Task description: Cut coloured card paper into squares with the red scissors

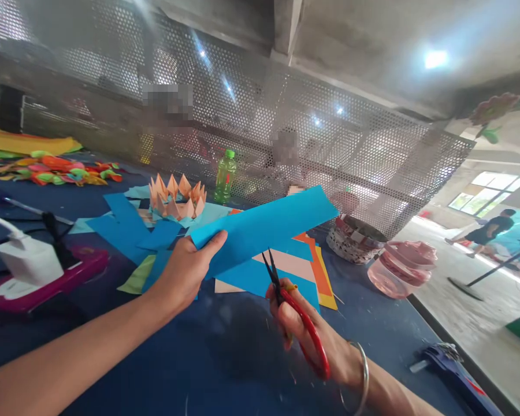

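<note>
My left hand [195, 260] pinches one end of a blue paper strip [268, 222], thumb on top, and the strip slants up to the right above the table. In my right hand [299, 318] is a pair of red-handled scissors [307, 329]. Their dark blades point up, slightly parted, just below the strip and apart from it. Beneath lies a stack of blue, pink, orange and yellow sheets [286, 263]. More blue paper pieces [121, 225] lie to the left, beside a ring of folded peach paper points [177, 199].
A magenta power strip [91, 263] with a white charger [28, 260] sits at left. Colourful paper bits [69, 170] lie behind it. A green-capped bottle [225, 176], a woven basket [355, 240], a pink jar [403, 268] and a blue tool [455, 375] stand or lie around the table.
</note>
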`<state>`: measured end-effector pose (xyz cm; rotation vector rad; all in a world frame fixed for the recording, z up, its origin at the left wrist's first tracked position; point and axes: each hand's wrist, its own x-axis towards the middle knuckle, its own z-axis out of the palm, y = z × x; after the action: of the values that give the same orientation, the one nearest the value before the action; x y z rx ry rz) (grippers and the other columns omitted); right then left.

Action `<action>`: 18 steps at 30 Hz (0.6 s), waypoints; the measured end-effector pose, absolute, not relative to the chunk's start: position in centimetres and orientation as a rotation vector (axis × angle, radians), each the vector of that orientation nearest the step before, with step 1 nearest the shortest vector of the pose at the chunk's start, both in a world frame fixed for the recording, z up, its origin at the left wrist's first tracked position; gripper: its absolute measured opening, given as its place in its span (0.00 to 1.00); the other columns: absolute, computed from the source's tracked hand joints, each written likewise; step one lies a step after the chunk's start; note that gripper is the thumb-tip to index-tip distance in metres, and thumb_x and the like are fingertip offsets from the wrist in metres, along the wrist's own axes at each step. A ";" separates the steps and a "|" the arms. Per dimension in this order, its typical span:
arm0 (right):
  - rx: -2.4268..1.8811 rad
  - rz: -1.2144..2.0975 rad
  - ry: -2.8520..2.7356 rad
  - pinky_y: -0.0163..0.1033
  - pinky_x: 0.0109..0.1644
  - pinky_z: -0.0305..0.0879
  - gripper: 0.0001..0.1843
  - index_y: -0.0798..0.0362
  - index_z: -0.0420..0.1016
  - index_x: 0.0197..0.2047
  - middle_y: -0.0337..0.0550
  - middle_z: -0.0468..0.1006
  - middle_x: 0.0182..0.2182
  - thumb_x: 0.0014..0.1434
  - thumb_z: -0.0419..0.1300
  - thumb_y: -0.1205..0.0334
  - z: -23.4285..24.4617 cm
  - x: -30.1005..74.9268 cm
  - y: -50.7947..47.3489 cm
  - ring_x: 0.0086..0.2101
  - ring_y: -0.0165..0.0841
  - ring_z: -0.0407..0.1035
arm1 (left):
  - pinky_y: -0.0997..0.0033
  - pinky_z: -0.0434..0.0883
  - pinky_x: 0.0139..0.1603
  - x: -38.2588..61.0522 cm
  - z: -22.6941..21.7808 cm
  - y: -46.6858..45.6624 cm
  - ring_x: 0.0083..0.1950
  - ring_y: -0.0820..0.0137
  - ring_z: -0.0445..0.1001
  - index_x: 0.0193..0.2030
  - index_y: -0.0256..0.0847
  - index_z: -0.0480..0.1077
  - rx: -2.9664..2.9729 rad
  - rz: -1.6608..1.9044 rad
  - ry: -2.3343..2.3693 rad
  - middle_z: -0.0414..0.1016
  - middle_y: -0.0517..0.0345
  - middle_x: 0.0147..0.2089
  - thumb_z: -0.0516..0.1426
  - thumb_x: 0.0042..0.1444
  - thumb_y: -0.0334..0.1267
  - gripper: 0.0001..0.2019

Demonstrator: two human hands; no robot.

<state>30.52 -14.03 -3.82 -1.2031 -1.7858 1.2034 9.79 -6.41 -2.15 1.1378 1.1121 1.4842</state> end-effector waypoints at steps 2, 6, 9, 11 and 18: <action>-1.202 1.297 -1.761 0.38 0.30 0.65 0.22 0.50 0.62 0.42 0.37 0.64 0.29 0.66 0.48 0.39 -4.1 30.5 -13.9 0.24 0.28 0.60 | 0.62 0.77 0.49 9.8 -2.0 -6.6 0.51 0.52 0.79 0.42 0.45 0.80 1.121 1.469 1.137 0.85 0.54 0.45 0.65 0.49 0.50 0.16; -1.239 1.285 -1.780 0.37 0.28 0.65 0.22 0.50 0.60 0.40 0.36 0.63 0.28 0.65 0.48 0.38 -4.3 30.4 -13.8 0.24 0.28 0.60 | 0.61 0.77 0.48 9.9 -2.0 -6.8 0.50 0.52 0.80 0.43 0.44 0.80 1.110 1.433 1.148 0.85 0.54 0.43 0.66 0.48 0.50 0.17; -1.293 1.231 -1.820 0.37 0.26 0.64 0.23 0.50 0.61 0.41 0.37 0.64 0.29 0.63 0.51 0.36 -4.0 30.2 -14.0 0.23 0.28 0.59 | 0.61 0.77 0.49 10.0 -2.3 -6.9 0.50 0.53 0.80 0.44 0.45 0.80 1.105 1.433 1.076 0.85 0.55 0.44 0.66 0.49 0.49 0.17; -1.309 1.191 -1.851 0.36 0.25 0.63 0.25 0.50 0.61 0.41 0.38 0.64 0.29 0.62 0.51 0.35 -3.6 30.0 -14.2 0.23 0.28 0.60 | 0.62 0.77 0.49 10.1 -2.6 -6.9 0.50 0.54 0.80 0.45 0.46 0.80 1.109 1.421 1.030 0.84 0.56 0.46 0.65 0.49 0.50 0.18; -1.302 1.135 -1.895 0.34 0.22 0.58 0.29 0.51 0.63 0.43 0.40 0.66 0.31 0.60 0.50 0.32 -3.3 29.5 -14.2 0.22 0.27 0.58 | 0.60 0.75 0.52 10.3 -3.0 -7.4 0.55 0.52 0.77 0.49 0.46 0.78 1.162 1.378 1.076 0.82 0.56 0.50 0.64 0.50 0.52 0.22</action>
<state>29.50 -14.24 -3.30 -1.3021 -1.8947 1.1353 10.26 -7.36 -2.99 1.1619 1.0757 1.3780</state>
